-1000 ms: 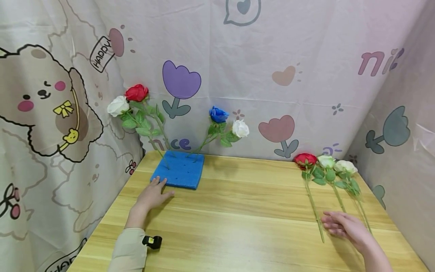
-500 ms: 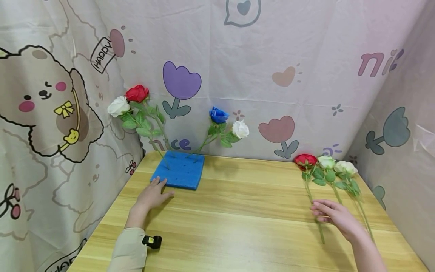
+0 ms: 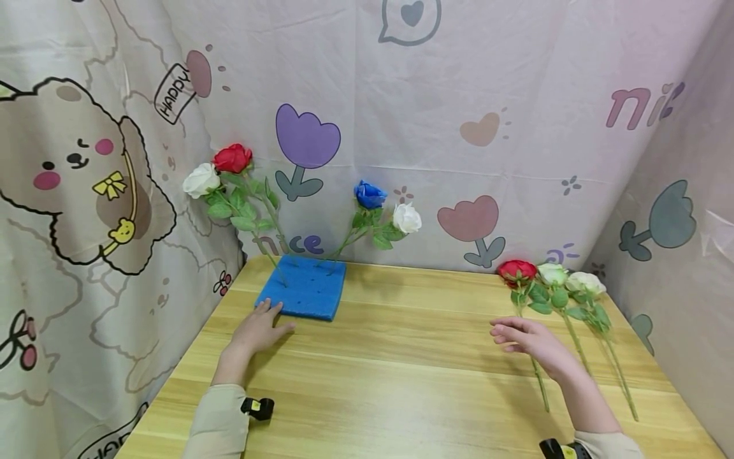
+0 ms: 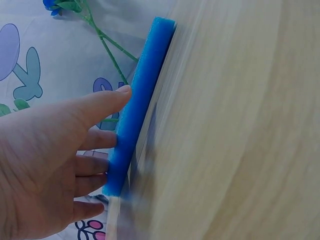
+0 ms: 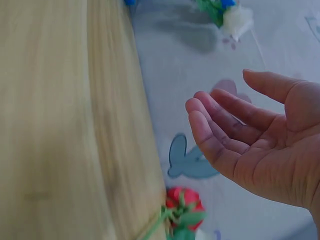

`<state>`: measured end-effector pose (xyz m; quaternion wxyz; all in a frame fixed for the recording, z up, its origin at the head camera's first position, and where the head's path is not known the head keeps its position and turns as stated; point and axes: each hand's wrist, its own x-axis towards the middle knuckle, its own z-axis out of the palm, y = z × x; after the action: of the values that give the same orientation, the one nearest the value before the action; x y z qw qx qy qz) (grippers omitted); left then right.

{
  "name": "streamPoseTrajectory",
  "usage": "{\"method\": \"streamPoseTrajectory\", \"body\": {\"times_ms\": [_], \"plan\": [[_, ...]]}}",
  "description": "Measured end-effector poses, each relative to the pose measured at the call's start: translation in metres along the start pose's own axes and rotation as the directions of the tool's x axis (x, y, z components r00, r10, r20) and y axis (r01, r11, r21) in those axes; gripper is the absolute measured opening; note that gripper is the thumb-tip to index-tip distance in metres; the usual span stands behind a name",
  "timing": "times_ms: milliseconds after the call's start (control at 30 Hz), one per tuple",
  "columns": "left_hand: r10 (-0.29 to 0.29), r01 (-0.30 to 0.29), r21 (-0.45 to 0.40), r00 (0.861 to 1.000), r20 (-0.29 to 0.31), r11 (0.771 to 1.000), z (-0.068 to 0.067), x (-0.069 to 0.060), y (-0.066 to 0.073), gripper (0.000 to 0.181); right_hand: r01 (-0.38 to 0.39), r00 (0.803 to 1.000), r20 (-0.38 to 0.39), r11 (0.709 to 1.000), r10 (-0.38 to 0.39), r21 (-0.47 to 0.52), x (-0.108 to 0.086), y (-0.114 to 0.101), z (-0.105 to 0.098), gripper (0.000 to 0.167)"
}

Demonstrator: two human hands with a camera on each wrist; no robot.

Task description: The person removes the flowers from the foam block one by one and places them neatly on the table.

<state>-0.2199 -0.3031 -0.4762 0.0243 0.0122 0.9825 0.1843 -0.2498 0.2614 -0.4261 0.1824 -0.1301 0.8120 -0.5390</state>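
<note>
My left hand (image 3: 258,329) rests its fingers on the near left corner of a blue foam block (image 3: 309,296), thumb spread to the side. Four stems rise from the foam's back part: a red rose (image 3: 232,158) and a white rose (image 3: 201,181) leaning left, a blue rose (image 3: 369,194) and another white rose (image 3: 407,218) leaning right. Above the table at right, my right hand (image 3: 533,341) hovers with loosely bent fingers and nothing in them. Beneath and behind it lies a red rose (image 3: 518,272), its stem partly hidden by the hand.
Two pale roses, one greenish white (image 3: 553,274) and one cream (image 3: 586,283), lie beside the red one on the wooden table (image 3: 401,363). Printed curtains (image 3: 401,83) hang behind and at both sides of the table.
My right hand has moved left and away from me, crossing over the red rose's stem, and its sleeve has come into view. The left hand and the foam block stay put.
</note>
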Motion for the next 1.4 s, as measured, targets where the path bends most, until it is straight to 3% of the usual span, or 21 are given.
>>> {"method": "streamPoseTrajectory", "body": {"times_ms": [267, 600, 1167, 1400], "plan": [[-0.003, 0.003, -0.009, 1.0, 0.003, 1.0, 0.0, 0.0, 0.0, 0.075, 0.094, 0.993, 0.07, 0.995, -0.093, -0.016, 0.028, -0.018, 0.023, 0.049], [0.003, -0.003, -0.002, 1.0, -0.003, 1.0, 0.002, 0.001, -0.002, 0.076, 0.138, 0.982, 0.127, 0.99, -0.138, 0.008, 0.064, -0.034, 0.062, 0.046], [-0.012, 0.012, -0.016, 1.0, -0.003, 1.0, 0.0, -0.002, 0.001, 0.074, 0.154, 0.98, 0.114, 0.982, -0.166, 0.105, 0.124, -0.059, 0.133, 0.042], [-0.011, 0.011, -0.022, 1.0, -0.005, 1.0, 0.001, -0.002, 0.001, 0.073, 0.147, 0.981, 0.094, 0.97, -0.167, 0.193, 0.149, -0.069, 0.161, 0.041]]}}
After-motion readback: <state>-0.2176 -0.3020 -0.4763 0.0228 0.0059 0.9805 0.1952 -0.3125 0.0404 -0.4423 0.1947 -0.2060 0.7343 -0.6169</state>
